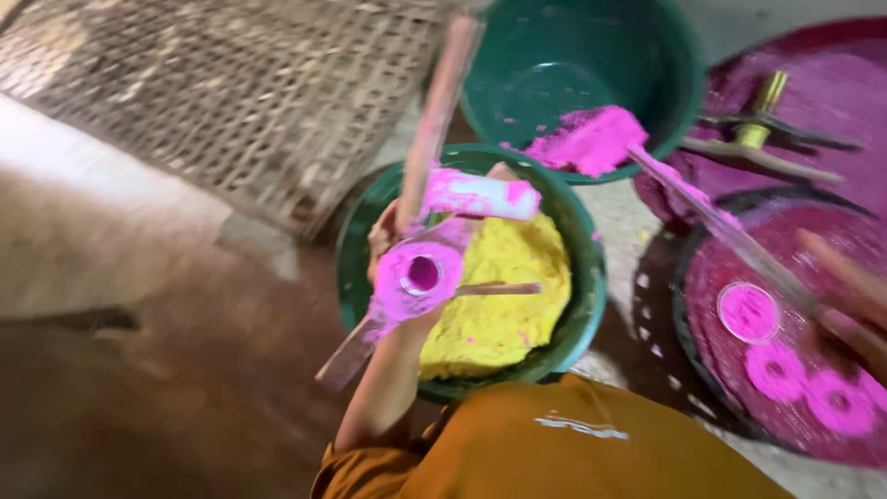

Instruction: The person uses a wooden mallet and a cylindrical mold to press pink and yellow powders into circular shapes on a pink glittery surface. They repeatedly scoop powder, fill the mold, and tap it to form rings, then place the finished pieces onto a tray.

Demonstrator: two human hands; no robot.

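My left hand point(382, 242) reaches over a green basin point(588, 298) of yellow dough point(499, 305). It grips a flat wooden paddle point(344, 355) that carries a round ring mould point(418, 275) smeared with pink paste. A white block point(480, 195) coated in pink lies just above the mould. My right hand point(855, 300), blurred at the right edge, holds the handle of a long spatula point(711, 217). Its blade bears a lump of pink paste point(591, 140) over the rim of a second green basin point(674, 92). A thin stick point(499, 289) lies across the dough.
A dark round tray point(688, 305) at the lower right holds several pink rings point(776, 370) and a pink disc point(748, 312). Behind it sits a pink round tray point(832, 83) with sticks. A woven bamboo mat point(231, 102) leans at the upper left; a wooden pole point(436, 120) slants upward.
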